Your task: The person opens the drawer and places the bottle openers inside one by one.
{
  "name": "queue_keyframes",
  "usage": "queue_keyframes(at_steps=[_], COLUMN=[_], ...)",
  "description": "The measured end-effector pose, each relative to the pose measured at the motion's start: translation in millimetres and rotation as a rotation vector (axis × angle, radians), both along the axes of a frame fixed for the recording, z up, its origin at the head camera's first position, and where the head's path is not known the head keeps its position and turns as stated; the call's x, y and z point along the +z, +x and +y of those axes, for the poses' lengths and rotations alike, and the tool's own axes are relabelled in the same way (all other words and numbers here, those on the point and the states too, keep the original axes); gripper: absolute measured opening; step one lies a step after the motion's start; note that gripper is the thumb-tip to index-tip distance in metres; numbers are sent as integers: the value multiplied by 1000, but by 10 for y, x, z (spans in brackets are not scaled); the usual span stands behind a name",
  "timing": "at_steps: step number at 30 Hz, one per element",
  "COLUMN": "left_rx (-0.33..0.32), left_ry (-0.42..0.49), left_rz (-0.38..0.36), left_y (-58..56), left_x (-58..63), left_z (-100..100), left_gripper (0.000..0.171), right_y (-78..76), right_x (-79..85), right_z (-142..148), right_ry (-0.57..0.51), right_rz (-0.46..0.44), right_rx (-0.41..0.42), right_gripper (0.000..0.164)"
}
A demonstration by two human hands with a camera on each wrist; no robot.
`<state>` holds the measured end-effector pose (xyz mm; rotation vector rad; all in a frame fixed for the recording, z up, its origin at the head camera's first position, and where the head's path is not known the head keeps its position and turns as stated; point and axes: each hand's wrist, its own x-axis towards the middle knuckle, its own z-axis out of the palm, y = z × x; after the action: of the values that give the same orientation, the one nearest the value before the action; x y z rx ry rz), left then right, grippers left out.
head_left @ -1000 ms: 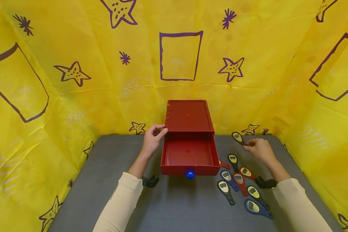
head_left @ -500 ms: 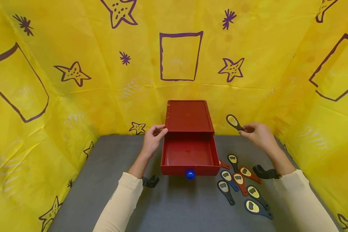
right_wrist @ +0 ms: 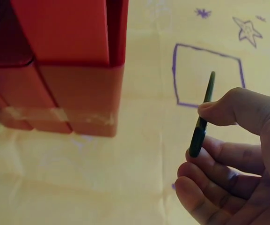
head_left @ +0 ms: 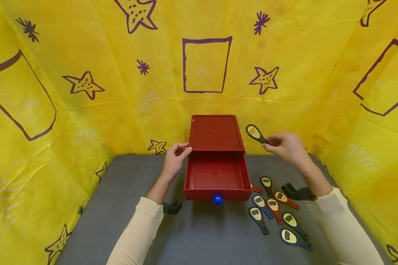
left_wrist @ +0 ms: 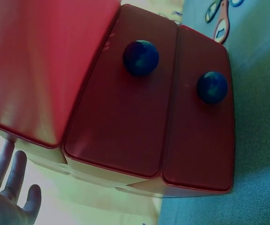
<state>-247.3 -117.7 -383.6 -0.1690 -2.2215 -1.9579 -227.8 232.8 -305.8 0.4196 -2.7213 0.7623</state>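
Observation:
In the head view my right hand [head_left: 286, 149] pinches the handle of a black bottle opener [head_left: 254, 131], raised to the right of a red drawer cabinet [head_left: 215, 132]. The right wrist view has this bottle opener [right_wrist: 199, 136] edge-on between thumb and fingers. The cabinet's top drawer [head_left: 217, 176] is pulled out, with nothing seen inside it. Against the cabinet's upper left edge rests my left hand [head_left: 174, 160]. Fairly straight fingers [left_wrist: 15, 176] show beside the cabinet in the left wrist view. Two lower drawers [left_wrist: 120, 108] with blue knobs are pushed in.
Several bottle openers [head_left: 273, 209] in black, red and blue lie on the grey table [head_left: 199, 235], right of the drawer. One red handle [head_left: 257, 188] sticks out by the drawer's side. A yellow cloth [head_left: 119, 73] with purple drawings hangs behind and at both sides.
My right hand has lifted the black bottle opener and carried it leftward, closer to the cabinet. The left hand and the drawer have stayed in place.

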Motion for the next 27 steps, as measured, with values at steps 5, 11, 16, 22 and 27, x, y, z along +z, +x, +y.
queue_keyframes(at_steps=[5, 11, 16, 22, 27], left_rx=[5, -7, -8, 1, 15], left_ry=[-10, -11, -1, 6, 6], left_rz=[5, -12, -10, 10, 21], left_y=[3, -67, -198, -205, -192], left_x=[-3, -69, -237, -264, -248], left_z=[1, -21, -56, -47, -38], left_gripper=[32, 33, 35, 33, 32], right_y=[-3, -9, -19, -29, -41], right_x=[28, 78, 95, 91, 86], right_z=[-116, -252, -411, -610, -793], right_ry=[18, -5, -19, -3, 29], right_rz=[25, 28, 46, 44, 36], right_rx=[34, 69, 110, 161, 195], right_gripper=[20, 19, 16, 19, 18])
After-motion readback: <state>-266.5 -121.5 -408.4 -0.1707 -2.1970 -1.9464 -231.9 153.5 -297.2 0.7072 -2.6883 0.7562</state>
